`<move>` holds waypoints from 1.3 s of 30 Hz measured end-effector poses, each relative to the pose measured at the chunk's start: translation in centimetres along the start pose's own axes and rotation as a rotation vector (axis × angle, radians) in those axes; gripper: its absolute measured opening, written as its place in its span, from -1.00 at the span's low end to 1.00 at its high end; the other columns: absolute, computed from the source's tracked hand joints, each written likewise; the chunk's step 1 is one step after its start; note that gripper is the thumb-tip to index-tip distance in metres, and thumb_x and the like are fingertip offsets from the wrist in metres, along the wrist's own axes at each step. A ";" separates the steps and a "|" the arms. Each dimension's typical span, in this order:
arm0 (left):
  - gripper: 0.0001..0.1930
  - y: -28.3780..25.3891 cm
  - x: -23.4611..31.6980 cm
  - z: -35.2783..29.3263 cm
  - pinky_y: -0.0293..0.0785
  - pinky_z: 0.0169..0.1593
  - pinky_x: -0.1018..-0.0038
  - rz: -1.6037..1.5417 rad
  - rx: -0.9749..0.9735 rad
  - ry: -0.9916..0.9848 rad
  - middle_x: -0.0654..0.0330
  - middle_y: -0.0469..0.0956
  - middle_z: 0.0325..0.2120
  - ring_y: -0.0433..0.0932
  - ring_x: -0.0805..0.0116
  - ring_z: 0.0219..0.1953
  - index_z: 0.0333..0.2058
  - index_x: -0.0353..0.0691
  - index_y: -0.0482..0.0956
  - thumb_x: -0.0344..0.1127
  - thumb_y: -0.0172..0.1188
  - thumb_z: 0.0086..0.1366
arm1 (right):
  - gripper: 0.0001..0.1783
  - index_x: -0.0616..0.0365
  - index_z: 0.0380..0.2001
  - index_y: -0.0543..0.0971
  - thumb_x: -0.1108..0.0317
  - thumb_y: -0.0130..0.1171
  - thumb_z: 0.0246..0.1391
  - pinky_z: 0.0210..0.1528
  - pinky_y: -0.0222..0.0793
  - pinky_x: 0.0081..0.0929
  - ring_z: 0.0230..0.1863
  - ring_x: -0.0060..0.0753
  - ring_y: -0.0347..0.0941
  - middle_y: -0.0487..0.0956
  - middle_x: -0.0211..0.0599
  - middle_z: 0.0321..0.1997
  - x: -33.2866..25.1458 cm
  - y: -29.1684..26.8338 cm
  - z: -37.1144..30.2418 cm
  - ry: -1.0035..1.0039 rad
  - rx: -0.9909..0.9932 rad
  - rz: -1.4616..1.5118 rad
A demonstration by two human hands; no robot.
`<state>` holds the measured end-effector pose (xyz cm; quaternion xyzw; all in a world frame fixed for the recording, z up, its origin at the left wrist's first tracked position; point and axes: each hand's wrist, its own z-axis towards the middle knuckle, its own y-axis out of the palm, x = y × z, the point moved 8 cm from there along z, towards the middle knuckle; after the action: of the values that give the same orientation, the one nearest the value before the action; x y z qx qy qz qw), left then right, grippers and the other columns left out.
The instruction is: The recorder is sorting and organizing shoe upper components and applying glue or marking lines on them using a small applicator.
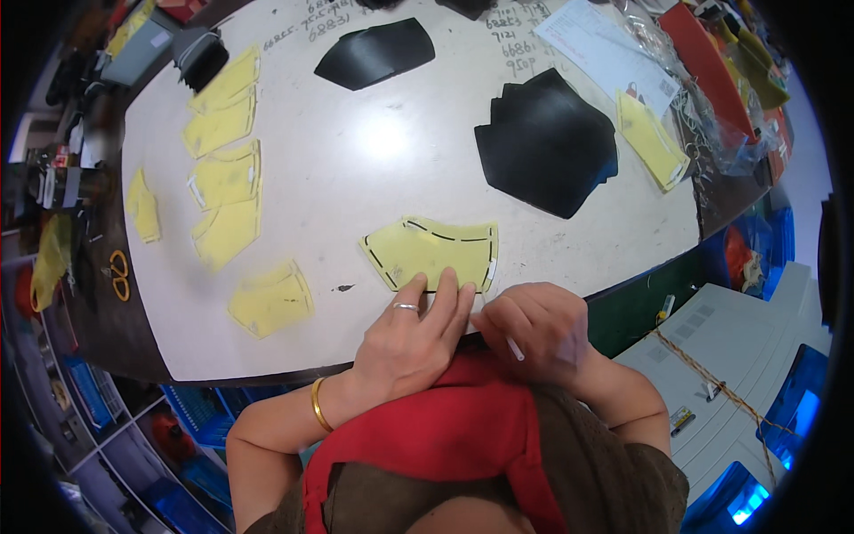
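Note:
A pale yellow pattern template point(431, 252) with dark slots along its edges lies near the table's front edge. Its lower side is pressed by the fingertips of my left hand point(411, 331), which is laid flat with fingers stretched out. My right hand point(538, 325) is closed beside the template's lower right corner. From that fist juts the white end of a slim pen point(516, 350); the tip is hidden by the fingers. A stack of black cut pieces point(547, 142) lies beyond my right hand. Farther off rests another black piece point(375, 53).
Several yellow templates point(227, 182) line the left side, with one more template point(269, 301) nearer me. On the right, a template point(652, 142) overlaps a paper sheet point(605, 49). Yellow-handled scissors point(119, 276) lie off the white table's point(338, 169) left edge. A red box point(707, 67) stands far right.

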<state>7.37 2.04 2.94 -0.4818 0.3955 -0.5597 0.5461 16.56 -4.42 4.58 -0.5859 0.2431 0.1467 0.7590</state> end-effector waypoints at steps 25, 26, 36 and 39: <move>-0.26 1.3 -24.0 14.8 0.35 0.21 0.11 -0.106 -0.200 -0.554 -0.02 0.62 -0.07 0.58 0.00 0.04 0.13 -0.31 0.51 -0.13 0.57 -0.02 | -0.90 0.25 -0.30 0.64 0.44 0.24 0.16 -0.23 0.43 -0.43 -0.36 -0.29 0.55 0.63 -0.21 -0.37 10.4 -9.6 0.9 0.454 0.467 0.135; -0.38 2.4 -24.8 13.2 0.46 0.06 0.20 -0.543 -0.046 -0.653 0.04 0.64 -0.14 0.62 0.09 -0.10 0.09 -0.32 0.52 -0.19 0.51 0.09 | -0.89 0.29 -0.29 0.62 0.45 0.23 0.19 -0.25 0.41 -0.48 -0.40 -0.39 0.53 0.62 -0.20 -0.42 10.4 -9.2 0.5 0.482 0.462 0.211; -0.71 -2.3 -16.8 5.7 0.61 -0.07 0.41 -1.857 0.857 -0.729 0.27 0.58 -0.18 0.60 0.41 -0.15 0.03 -0.14 0.47 -0.43 0.25 0.37 | -0.91 0.24 -0.29 0.60 0.44 0.20 0.22 -0.39 0.35 -0.53 -0.53 -0.47 0.44 0.54 -0.24 -0.55 9.5 -5.5 1.4 0.391 0.414 0.341; -0.68 -2.9 -16.7 4.8 0.60 -0.03 0.40 -1.886 0.902 -0.723 0.28 0.57 -0.15 0.59 0.41 -0.13 0.06 -0.12 0.46 -0.44 0.26 0.36 | -0.92 0.23 -0.28 0.61 0.44 0.19 0.21 -0.41 0.34 -0.53 -0.54 -0.49 0.43 0.54 -0.25 -0.56 8.8 -5.3 1.7 0.355 0.409 0.347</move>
<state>10.38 19.23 5.03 -0.4821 -0.5534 -0.6703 0.1094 27.01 -4.75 4.50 -0.3876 0.4926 0.1174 0.7703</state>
